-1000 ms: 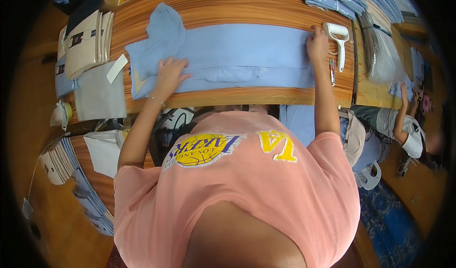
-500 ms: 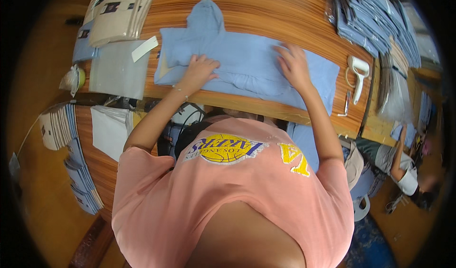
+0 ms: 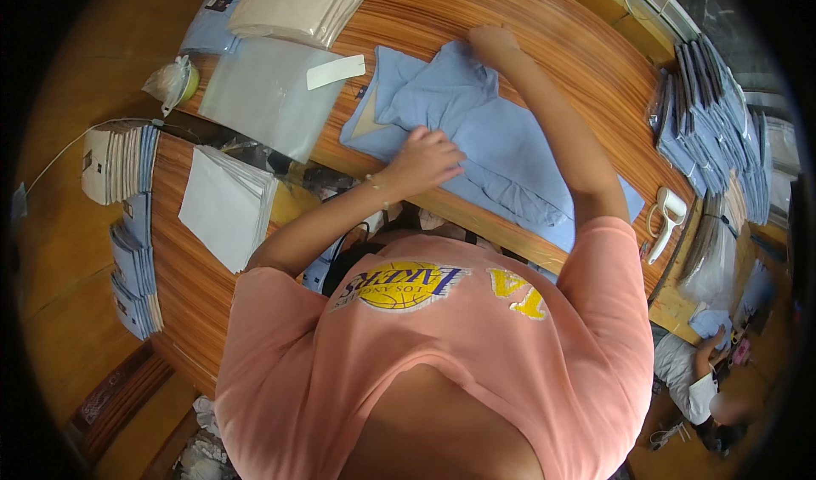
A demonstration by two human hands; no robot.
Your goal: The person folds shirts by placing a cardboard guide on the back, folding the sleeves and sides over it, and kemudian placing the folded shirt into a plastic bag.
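A light blue hooded garment (image 3: 510, 153), partly folded, lies across the striped wooden table in front of me. My right hand (image 3: 495, 46) reaches to its far side and is closed on the edge of the hood (image 3: 463, 70). On the near side, my left hand (image 3: 425, 159) lies over the cloth with its fingers stretched out, pressing lightly on the folds. A beige lining patch (image 3: 367, 116) shows at the garment's left end. Just left of it, a white card strip (image 3: 336, 72) rests on a stack of clear plastic bags (image 3: 268, 97).
Bagged beige garments (image 3: 293, 8) lie at the far left, bagged blue ones (image 3: 710, 123) at the right. A white lint roller (image 3: 669, 212) sits by the table's right edge. White sheets (image 3: 225, 199) and upright folded stacks (image 3: 127, 165) fill the left table. Another person (image 3: 693, 378) is at lower right.
My right hand has moved from the body of the garment to the hood and closed on it, pulling the hood rightward. My left hand stays on the near side. The view has turned.
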